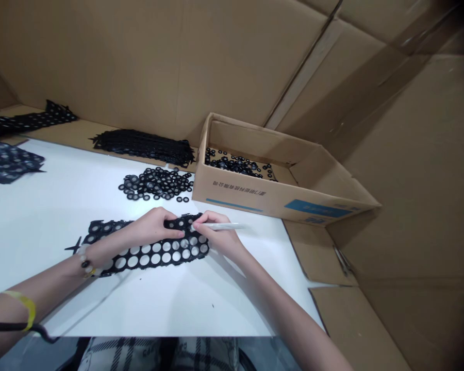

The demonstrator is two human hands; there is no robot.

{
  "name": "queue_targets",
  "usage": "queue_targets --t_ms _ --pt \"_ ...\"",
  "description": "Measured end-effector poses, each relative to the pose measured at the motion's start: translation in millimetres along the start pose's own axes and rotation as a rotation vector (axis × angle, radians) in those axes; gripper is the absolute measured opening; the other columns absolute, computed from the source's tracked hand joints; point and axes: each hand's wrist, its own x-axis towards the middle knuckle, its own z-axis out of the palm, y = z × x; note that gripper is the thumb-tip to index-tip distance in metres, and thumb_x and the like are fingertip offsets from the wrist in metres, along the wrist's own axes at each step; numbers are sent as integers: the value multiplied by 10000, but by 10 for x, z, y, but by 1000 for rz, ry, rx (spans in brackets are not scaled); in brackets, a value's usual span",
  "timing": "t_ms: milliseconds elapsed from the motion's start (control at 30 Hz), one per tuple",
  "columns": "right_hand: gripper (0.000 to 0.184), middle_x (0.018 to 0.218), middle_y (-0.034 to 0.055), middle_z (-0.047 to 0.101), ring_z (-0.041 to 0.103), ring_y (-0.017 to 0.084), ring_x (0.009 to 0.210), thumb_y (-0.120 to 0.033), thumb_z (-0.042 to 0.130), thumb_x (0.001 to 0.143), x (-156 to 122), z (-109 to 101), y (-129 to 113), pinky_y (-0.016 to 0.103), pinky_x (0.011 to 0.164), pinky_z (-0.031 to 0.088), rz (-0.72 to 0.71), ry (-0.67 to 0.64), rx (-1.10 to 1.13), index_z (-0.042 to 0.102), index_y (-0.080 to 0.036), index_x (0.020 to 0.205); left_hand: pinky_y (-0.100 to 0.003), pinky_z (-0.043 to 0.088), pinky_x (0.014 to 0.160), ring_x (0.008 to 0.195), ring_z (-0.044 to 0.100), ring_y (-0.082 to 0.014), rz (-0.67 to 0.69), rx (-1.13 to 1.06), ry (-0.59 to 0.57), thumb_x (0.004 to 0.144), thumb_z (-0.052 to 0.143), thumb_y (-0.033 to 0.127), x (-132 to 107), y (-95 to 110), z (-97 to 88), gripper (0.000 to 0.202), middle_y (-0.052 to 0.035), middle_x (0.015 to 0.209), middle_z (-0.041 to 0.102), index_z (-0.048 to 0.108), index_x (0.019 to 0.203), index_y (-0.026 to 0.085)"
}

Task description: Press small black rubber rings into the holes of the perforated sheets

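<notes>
A black rubbery sheet with rows of round holes lies on the white table in front of me. White shows through the holes of its near rows, while rings remain in the far rows. My left hand holds the sheet near its far edge, thumb on top and the other fingers partly hidden. In my right hand is a slim white pen-like tool, gripped near the sheet's right end. Its tip is hard to make out at the rings. Just beyond the hands lies a pile of loose black rings.
A cardboard box holding more black rings stands at the back right. Stacked black sheets lie against the cardboard wall. More dotted black sheets are at the far left. A dark cable crosses my left forearm.
</notes>
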Motion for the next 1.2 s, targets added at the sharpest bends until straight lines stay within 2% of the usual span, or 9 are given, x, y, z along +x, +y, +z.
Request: queue_targets --t_ms 100,233,400,533,667,800,900,1000,1200 --pt "124 680 -2 655 571 124 603 -290 618 749 -18 2 -20 222 562 425 -4 -7 -10 641 -178 702 -219 228 437 457 349 -97 24 -2 -10 742 599 517 6 -30 8 437 58 462 366 473 515 166" --pt "110 703 6 672 592 133 625 -274 613 762 -37 9 -42 225 576 439 -23 -12 -20 647 -179 718 -223 281 482 515 416 -118 29 50 1 780 568 480 -4 -9 11 380 42 530 460 507 578 165" --pt "110 768 17 686 621 158 709 -279 609 780 -48 84 -28 251 654 461 -89 41 -50 659 -188 746 -255 325 582 604 484 -161 91 183 176 807 543 437 -44 74 54 363 8 590 541 477 566 174" --pt "87 775 13 666 615 164 754 -248 606 781 -55 177 -9 261 698 460 -147 95 -145 654 -201 726 -275 310 629 642 487 -172 151 255 225 836 517 390 -61 115 110 349 -4 608 534 463 568 174" --pt "100 775 14 661 608 165 754 -245 580 802 -68 207 -42 260 701 453 -196 122 -152 641 -205 734 -269 307 634 650 482 -169 194 225 206 852 511 395 -47 96 87 355 2 605 518 470 578 173" --pt "107 738 2 660 597 158 691 -269 587 791 -72 167 -58 250 640 438 -138 130 -76 632 -197 726 -241 325 583 607 471 -151 176 119 110 837 523 458 -13 37 -10 375 19 589 500 512 599 169" --pt "131 674 -10 643 581 155 641 -306 607 776 -56 101 -26 253 611 428 -103 153 -55 632 -197 708 -232 342 565 609 502 -156 103 75 36 814 545 483 7 11 -91 349 18 628 580 589 673 167" --pt "131 651 -13 643 585 162 629 -293 612 763 -32 11 -15 265 620 435 -93 210 -73 624 -196 675 -233 380 620 689 560 -178 81 64 80 820 544 452 14 15 -147 299 11 737 660 630 753 174" --pt "127 1049 55 682 619 213 1004 -254 603 792 -28 -105 -111 344 926 426 -249 258 8 615 -195 679 -241 415 713 782 599 -188 162 55 76 859 504 370 -7 48 -82 243 -9 844 693 655 855 179"
